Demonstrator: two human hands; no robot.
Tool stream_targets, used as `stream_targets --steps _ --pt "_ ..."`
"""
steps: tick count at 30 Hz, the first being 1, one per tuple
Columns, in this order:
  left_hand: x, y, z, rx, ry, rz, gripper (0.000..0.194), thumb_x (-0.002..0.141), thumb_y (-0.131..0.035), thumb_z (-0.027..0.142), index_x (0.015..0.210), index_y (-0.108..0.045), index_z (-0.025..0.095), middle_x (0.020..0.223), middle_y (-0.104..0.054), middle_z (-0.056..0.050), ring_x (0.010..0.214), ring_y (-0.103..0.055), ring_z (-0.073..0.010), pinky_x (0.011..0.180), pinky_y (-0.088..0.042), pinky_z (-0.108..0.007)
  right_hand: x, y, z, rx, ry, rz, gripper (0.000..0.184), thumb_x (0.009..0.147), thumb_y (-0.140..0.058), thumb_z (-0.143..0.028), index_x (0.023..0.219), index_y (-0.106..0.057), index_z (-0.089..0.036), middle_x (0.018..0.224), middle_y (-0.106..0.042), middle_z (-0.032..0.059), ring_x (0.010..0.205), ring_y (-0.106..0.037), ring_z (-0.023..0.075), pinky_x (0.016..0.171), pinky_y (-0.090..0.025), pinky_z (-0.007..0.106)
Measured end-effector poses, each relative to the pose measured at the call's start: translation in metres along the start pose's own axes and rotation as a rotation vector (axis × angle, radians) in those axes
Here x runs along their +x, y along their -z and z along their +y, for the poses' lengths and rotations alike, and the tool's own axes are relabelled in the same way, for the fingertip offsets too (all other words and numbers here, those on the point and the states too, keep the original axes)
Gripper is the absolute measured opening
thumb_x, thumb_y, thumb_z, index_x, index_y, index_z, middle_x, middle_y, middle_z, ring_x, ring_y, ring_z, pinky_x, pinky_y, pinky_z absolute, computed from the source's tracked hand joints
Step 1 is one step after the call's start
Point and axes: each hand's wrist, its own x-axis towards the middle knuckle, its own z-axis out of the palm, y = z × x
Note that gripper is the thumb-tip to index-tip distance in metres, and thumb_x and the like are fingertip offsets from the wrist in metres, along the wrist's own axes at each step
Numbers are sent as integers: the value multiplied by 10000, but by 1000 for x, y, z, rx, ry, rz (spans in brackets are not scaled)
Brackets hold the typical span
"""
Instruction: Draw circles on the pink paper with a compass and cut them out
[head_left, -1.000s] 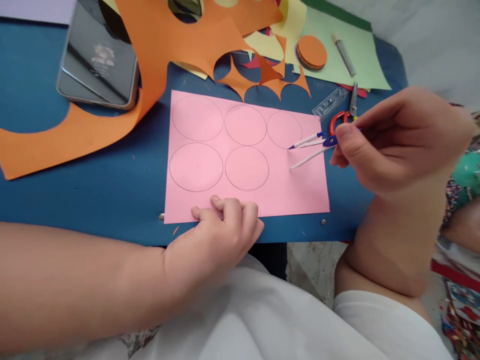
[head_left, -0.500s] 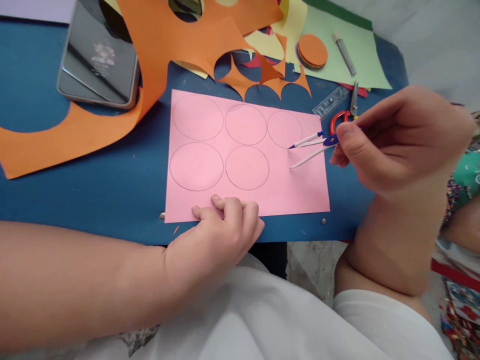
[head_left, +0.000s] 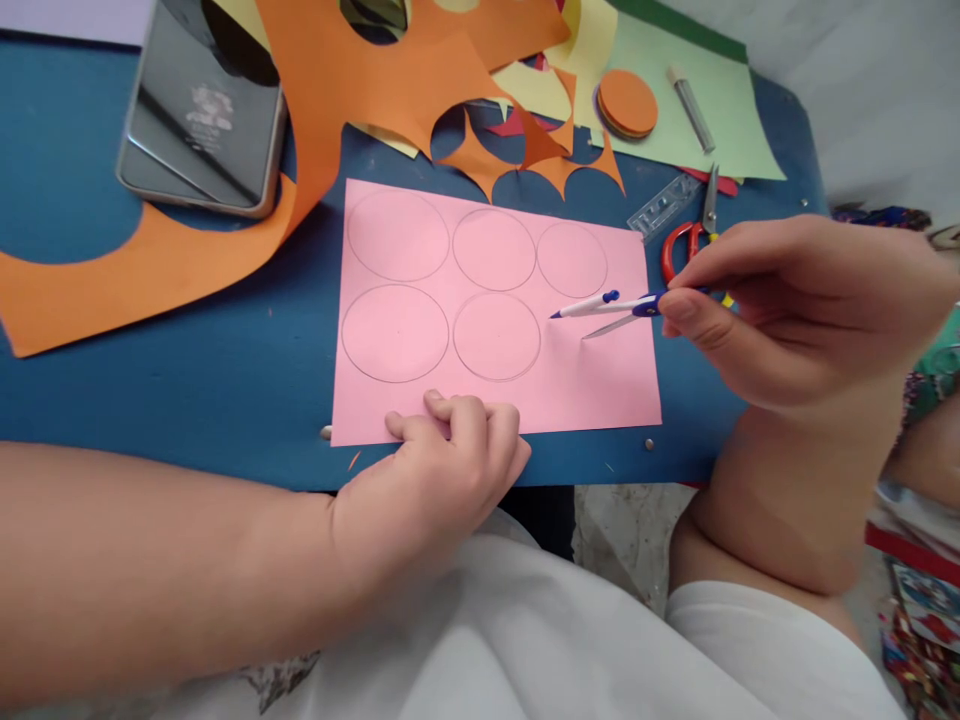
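A pink sheet of paper [head_left: 600,385] lies on the blue table, with several pencilled circles in two rows. My left hand [head_left: 457,445] rests on its near edge with curled fingers, holding the sheet against the table. Between the thumb and fingertips of my right hand [head_left: 757,300] is the top of a blue-and-white drawing compass [head_left: 646,306]. Its two legs are spread over the right part of the sheet, the point low and the pencil leg [head_left: 585,305] close to the lower middle circle. Whether the pencil tip touches the paper, I cannot tell.
Past the sheet lie orange paper scraps [head_left: 397,80], a phone [head_left: 202,120] and a stack of orange discs [head_left: 628,102]. Red-handled scissors [head_left: 681,248], a clear ruler [head_left: 664,207] and a small tube [head_left: 691,110] on green paper [head_left: 727,130] are at the right. The table's front edge [head_left: 600,478] is near me.
The compass's pencil leg has swung left and toward me while its point stays about where it was. My right hand has turned and lowered slightly; my left hand keeps its place.
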Motion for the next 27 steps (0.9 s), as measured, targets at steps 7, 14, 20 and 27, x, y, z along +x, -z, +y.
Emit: stream_targets --steps 7,14,20,27 --pt "0 1 -1 4 -6 -12 378 817 -843 -20 1086 -796 241 931 -757 -69 831 -750 -299 528 -530 -317 0 6 -5 -16 -97 -164 219 945 -852 -251 1006 -848 -462 839 -826 -30 662 -769 297 576 -619 516" --pt "0 1 -4 4 -28 -16 392 817 -815 -30 1103 -798 237 944 -767 -71 818 -752 -291 526 -560 -314 -2 0 11 49 -44 -132 43 899 -904 -372 906 -861 -379 582 -614 -31 534 -666 222 551 -601 425" --pt "0 0 1 -12 12 -15 328 856 -862 22 1090 -796 241 934 -749 -70 812 -730 -289 511 -501 -320 -6 2 11 48 -91 -153 67 926 -869 -422 906 -865 -359 582 -601 -26 637 -742 239 604 -595 432" --pt "0 -1 3 -32 23 -6 282 861 -902 70 1057 -788 239 927 -735 -75 836 -729 -300 515 -488 -333 -5 3 11 62 -11 -120 108 850 -871 -319 948 -883 -362 676 -739 -14 625 -752 225 541 -541 425"
